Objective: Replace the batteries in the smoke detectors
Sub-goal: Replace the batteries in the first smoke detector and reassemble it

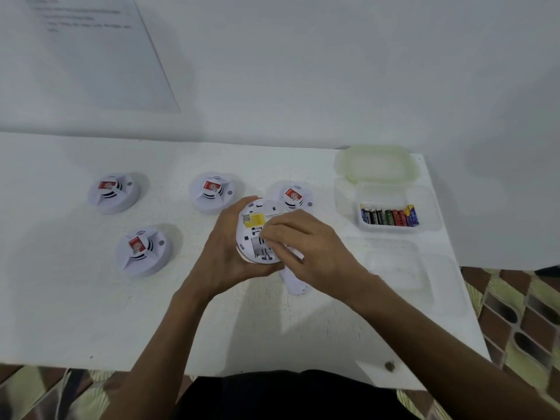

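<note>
My left hand [225,253] grips a white smoke detector [256,228] turned back side up, with a yellow label and an exposed battery bay. My right hand [298,250] lies over that bay, fingertips pressed into it; whether they pinch a battery is hidden. A white cover piece [295,283] lies on the table under my right hand. Several other detectors with red stickers sit face up: far left [113,192], front left [142,250], middle [213,192], and one behind my hands [295,195]. A clear tub [397,228] at the right holds several batteries [389,215].
The white table [91,313] meets a white wall at the back. The tub's pale lid [377,163] lies behind it. A second clear container [418,274] sits nearer the right edge. Patterned floor shows beyond the table's right and front edges.
</note>
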The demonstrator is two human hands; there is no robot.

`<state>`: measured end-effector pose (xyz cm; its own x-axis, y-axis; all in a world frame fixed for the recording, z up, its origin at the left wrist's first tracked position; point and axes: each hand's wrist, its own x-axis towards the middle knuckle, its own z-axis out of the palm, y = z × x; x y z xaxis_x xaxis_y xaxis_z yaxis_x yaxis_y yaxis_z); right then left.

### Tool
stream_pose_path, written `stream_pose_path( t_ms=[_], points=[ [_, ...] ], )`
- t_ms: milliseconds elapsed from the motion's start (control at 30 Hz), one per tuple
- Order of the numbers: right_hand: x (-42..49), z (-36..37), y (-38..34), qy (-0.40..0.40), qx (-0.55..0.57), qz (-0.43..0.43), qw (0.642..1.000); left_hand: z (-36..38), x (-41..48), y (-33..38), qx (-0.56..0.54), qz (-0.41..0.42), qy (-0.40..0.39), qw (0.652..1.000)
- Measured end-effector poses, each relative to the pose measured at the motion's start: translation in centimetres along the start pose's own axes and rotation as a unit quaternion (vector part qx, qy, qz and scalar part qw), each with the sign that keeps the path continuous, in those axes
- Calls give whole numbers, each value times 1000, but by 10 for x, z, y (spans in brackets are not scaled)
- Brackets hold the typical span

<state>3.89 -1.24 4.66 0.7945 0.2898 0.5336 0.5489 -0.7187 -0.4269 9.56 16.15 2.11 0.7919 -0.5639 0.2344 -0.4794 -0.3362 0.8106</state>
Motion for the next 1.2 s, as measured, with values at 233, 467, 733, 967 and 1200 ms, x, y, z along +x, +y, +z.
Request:
stream_pose_path(
  t_ms=[233, 467, 733, 967, 1200],
  points=[
    [14, -17, 17, -103, -1, -21, 994, -2, 8, 11, -23, 16, 11, 1000],
    [29, -31, 30, -203, 25, -15, 979, -4, 11, 14, -46, 42, 1, 998],
    [28, -32, 37, -232, 32, -22, 972, 1, 6, -6, -24, 10, -17, 1000],
    [25, -61, 47, -42, 122, 172, 977, -4, 12, 0, -14, 40, 11, 999],
    [3, -91, 128, -111, -94, 427, 892, -4, 9, -11, 2, 44, 9, 999]
  ],
)
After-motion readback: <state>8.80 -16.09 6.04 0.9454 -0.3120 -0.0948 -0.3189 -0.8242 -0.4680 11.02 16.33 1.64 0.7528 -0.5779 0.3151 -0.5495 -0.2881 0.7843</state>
